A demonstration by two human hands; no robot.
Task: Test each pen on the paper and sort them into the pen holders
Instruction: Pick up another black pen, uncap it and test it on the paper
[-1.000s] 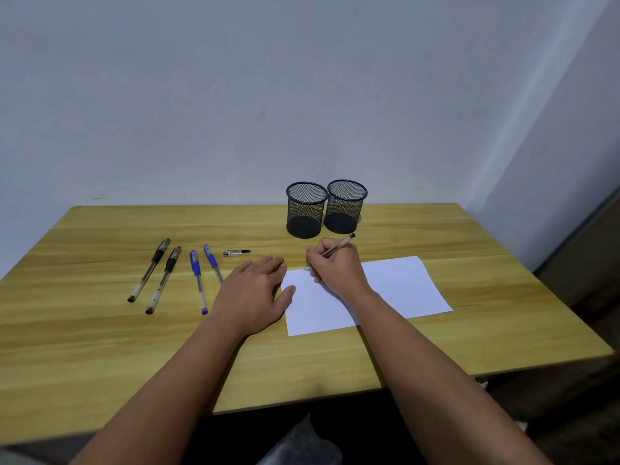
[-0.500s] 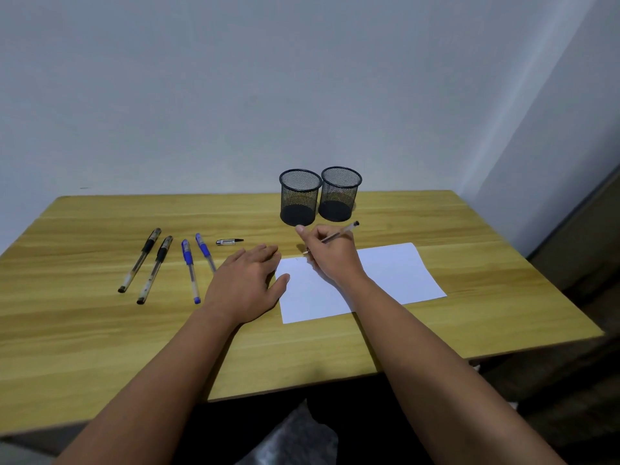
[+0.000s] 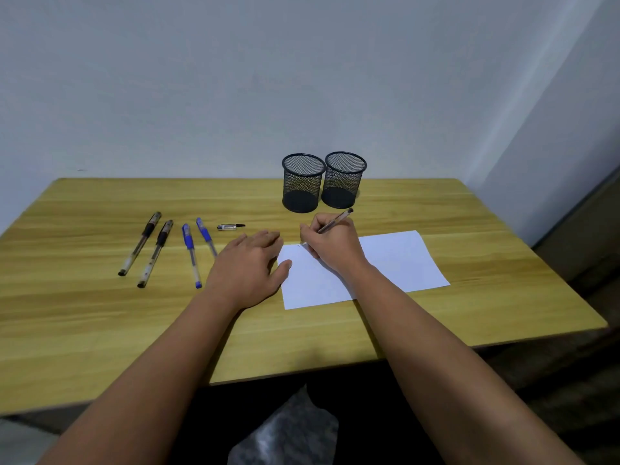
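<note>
My right hand (image 3: 332, 245) grips an uncapped pen (image 3: 335, 221) with its tip down on the top left corner of a white sheet of paper (image 3: 396, 260). My left hand (image 3: 250, 266) lies flat on the table, its thumb touching the paper's left edge. Two black mesh pen holders, the left one (image 3: 303, 182) and the right one (image 3: 344, 179), stand side by side behind the paper. Left of my hands lie two black pens (image 3: 140, 243) (image 3: 155, 253) and two blue pens (image 3: 191, 255) (image 3: 205, 234). A small pen cap (image 3: 230, 226) lies near them.
The wooden table (image 3: 84, 313) ends at a front edge near my body and a right edge beside the wall corner. A plain wall rises behind the holders.
The view has shifted a little. My right hand keeps the pen on the paper's corner with small movement. My left hand stays flat beside the sheet.
</note>
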